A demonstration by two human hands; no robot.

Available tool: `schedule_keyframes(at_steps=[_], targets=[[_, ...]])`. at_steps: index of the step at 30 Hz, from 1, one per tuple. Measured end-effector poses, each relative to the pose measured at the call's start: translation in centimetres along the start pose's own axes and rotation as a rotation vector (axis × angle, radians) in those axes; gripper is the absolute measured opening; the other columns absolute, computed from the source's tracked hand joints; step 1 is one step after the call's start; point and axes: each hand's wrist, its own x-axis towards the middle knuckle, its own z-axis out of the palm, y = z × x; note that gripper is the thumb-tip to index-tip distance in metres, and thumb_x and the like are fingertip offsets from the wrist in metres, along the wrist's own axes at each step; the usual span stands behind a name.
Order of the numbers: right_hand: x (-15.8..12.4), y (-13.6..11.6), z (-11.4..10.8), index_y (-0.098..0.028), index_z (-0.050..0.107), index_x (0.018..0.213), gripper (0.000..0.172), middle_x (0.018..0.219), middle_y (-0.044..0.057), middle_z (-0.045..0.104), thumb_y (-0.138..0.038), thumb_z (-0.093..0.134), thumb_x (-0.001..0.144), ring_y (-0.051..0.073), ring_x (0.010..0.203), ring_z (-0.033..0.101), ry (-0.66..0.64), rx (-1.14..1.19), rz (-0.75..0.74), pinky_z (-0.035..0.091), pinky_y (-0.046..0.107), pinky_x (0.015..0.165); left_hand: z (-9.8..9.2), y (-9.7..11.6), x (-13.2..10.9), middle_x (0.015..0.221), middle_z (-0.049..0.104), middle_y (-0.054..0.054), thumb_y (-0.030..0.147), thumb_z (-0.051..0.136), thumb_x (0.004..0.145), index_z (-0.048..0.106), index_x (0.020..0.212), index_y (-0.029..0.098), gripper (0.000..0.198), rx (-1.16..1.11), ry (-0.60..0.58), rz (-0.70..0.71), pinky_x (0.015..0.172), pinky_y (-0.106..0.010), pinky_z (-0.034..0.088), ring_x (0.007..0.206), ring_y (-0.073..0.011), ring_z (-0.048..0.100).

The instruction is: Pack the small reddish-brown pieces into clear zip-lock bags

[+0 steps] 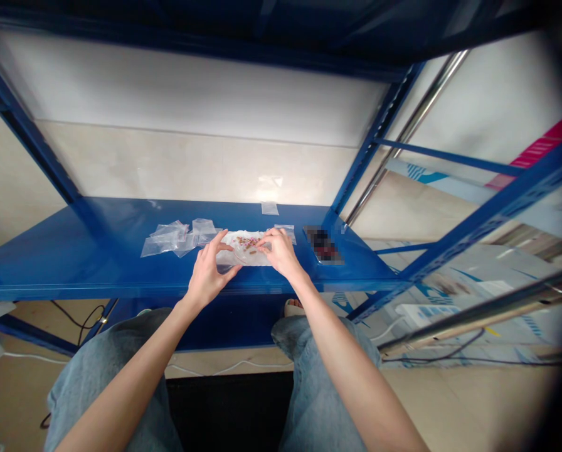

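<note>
A white sheet or shallow tray [257, 259], with a crinkled look, lies near the front of the blue shelf. Small brown and pink bead-like pieces [247, 242] are scattered on it. My left hand [209, 270] curves around its left end, thumb and forefinger apart. Whether those fingers touch its edge is hard to make out. At the right end, my right hand [280, 250] reaches over the sheet with its fingertips pinched together beside the small pieces. What sits in that pinch, if anything, is too small to name. A faint thin line runs near my left fingertips.
Clear plastic zip bags [168, 238] lie in a loose pile left of my hands. Another small bag [270, 208] lies at the back of the blue shelf [106, 263]. A phone-like object [325, 245], blurred, lies to the right. Blue uprights and an upper shelf frame the space.
</note>
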Motion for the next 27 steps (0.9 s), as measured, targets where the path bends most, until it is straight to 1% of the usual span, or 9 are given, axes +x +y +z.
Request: schedule_keyframes(at_steps=[6, 9, 12, 15, 19, 21, 23, 25, 27], targets=[[-0.1, -0.7, 0.2, -0.024, 0.08, 0.081, 0.01, 0.097, 0.007, 0.066, -0.014, 0.082, 0.08, 0.027, 0.104, 0.053, -0.076, -0.077, -0.041, 0.041, 0.043, 0.091, -0.2, 0.3, 0.0, 0.121, 0.071, -0.007, 0.038, 0.075, 0.087, 0.025, 0.157, 0.028, 0.086, 0.009, -0.008, -0.001, 0.11, -0.049, 0.039, 0.132, -0.0303, 0.056], [0.1, -1.6, -0.1, -0.023, 0.079, 0.08, 0.01, 0.096, 0.006, 0.067, -0.014, 0.081, 0.081, 0.025, 0.102, 0.054, -0.035, 0.018, -0.082, 0.042, 0.042, 0.092, -0.3, 0.4, 0.0, 0.12, 0.071, -0.007, 0.037, 0.076, 0.087, 0.026, 0.157, 0.028, 0.086, 0.018, -0.005, -0.001, 0.11, -0.048, 0.04, 0.13, -0.03, 0.057], [-0.1, -2.8, -1.0, -0.023, 0.078, 0.082, 0.008, 0.099, 0.005, 0.067, -0.016, 0.081, 0.082, 0.023, 0.101, 0.055, 0.005, 0.159, -0.177, 0.043, 0.04, 0.093, -0.2, 0.5, 0.1, 0.121, 0.071, -0.007, 0.036, 0.076, 0.086, 0.026, 0.157, 0.028, 0.087, 0.036, -0.014, -0.002, 0.109, -0.048, 0.04, 0.127, -0.0298, 0.058], [-0.6, -3.9, -1.5, -0.023, 0.078, 0.084, 0.009, 0.102, 0.004, 0.067, -0.015, 0.082, 0.081, 0.023, 0.1, 0.055, -0.007, 0.204, -0.237, 0.044, 0.04, 0.093, -0.1, 0.5, 0.1, 0.121, 0.071, -0.007, 0.035, 0.076, 0.085, 0.027, 0.157, 0.029, 0.087, 0.045, -0.03, -0.003, 0.108, -0.048, 0.04, 0.125, -0.0301, 0.06], [-1.0, -4.5, -1.3, -0.023, 0.078, 0.084, 0.008, 0.101, 0.005, 0.067, -0.015, 0.08, 0.083, 0.023, 0.1, 0.056, -0.054, 0.23, -0.285, 0.044, 0.04, 0.094, -0.2, 0.4, 0.1, 0.121, 0.071, -0.007, 0.035, 0.077, 0.085, 0.03, 0.155, 0.028, 0.085, -0.007, -0.018, -0.023, 0.11, -0.05, 0.038, 0.127, -0.03, 0.058], [-1.0, -4.3, -1.1, -0.023, 0.079, 0.091, 0.009, 0.101, 0.005, 0.067, -0.016, 0.075, 0.087, 0.023, 0.1, 0.057, -0.04, 0.266, -0.269, 0.044, 0.04, 0.095, -0.2, 0.6, 0.2, 0.119, 0.072, -0.007, 0.034, 0.08, 0.083, 0.035, 0.153, 0.027, 0.083, -0.089, -0.001, -0.048, 0.112, -0.051, 0.036, 0.129, -0.0303, 0.057], [-0.9, -4.1, -0.9, -0.024, 0.078, 0.103, 0.016, 0.103, 0.006, 0.067, -0.017, 0.069, 0.092, 0.023, 0.102, 0.058, -0.019, 0.335, -0.236, 0.045, 0.04, 0.095, -0.3, 1.3, 0.3, 0.114, 0.073, -0.008, 0.034, 0.082, 0.08, 0.038, 0.15, 0.025, 0.084, -0.276, -0.001, -0.096, 0.111, -0.049, 0.039, 0.126, -0.0297, 0.06], [-0.9, -3.9, -0.8, -0.025, 0.076, 0.112, 0.021, 0.107, 0.007, 0.068, -0.02, 0.065, 0.095, 0.023, 0.105, 0.06, -0.04, 0.454, -0.222, 0.047, 0.04, 0.095, -0.3, 2.4, 0.4, 0.108, 0.074, -0.009, 0.036, 0.083, 0.079, 0.035, 0.152, 0.024, 0.088, -0.563, -0.033, -0.194, 0.102, -0.045, 0.048, 0.114, -0.0275, 0.067], [-1.0, -3.8, -0.8, -0.023, 0.077, 0.109, 0.018, 0.108, 0.008, 0.069, -0.028, 0.064, 0.097, 0.024, 0.107, 0.062, -0.104, 0.593, -0.221, 0.048, 0.04, 0.096, -0.2, 3.8, 0.3, 0.104, 0.075, -0.009, 0.039, 0.082, 0.081, 0.029, 0.154, 0.025, 0.092, -0.847, -0.068, -0.332, 0.086, -0.037, 0.054, 0.099, -0.0244, 0.072]])
